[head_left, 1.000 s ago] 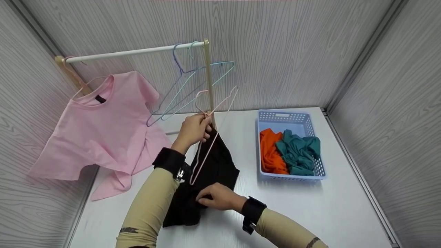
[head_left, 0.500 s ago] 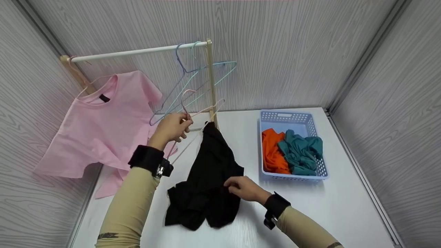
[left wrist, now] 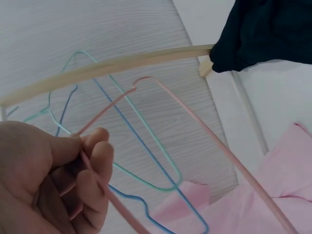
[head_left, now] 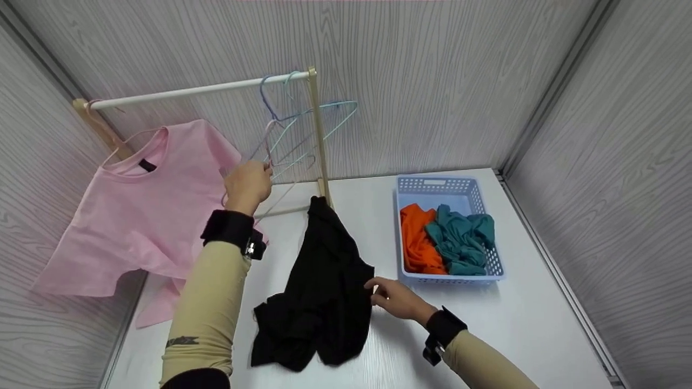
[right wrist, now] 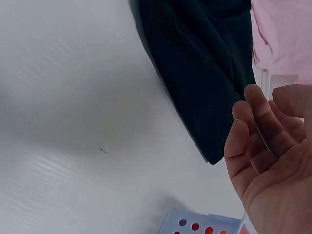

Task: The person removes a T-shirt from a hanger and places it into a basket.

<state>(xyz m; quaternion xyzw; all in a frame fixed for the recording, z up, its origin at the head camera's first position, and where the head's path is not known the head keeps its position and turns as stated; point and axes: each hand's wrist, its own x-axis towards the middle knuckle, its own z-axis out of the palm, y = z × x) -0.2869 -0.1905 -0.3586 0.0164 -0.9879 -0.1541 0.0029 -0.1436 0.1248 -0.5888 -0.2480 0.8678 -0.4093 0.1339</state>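
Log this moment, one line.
left hand: holds pink hanger; right hand: empty, by black garment; basket: orange garment, teal garment

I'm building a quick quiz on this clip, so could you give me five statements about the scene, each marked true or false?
1. The left hand holds a pink hanger. True.
2. The black garment hangs from the rack. False: it lies on the table.
3. The basket holds an orange cloth and a teal cloth. True.
4. The right hand is inside the basket. False: it is beside the black garment's edge, holding nothing.
5. A pink shirt hangs on the rack. True.
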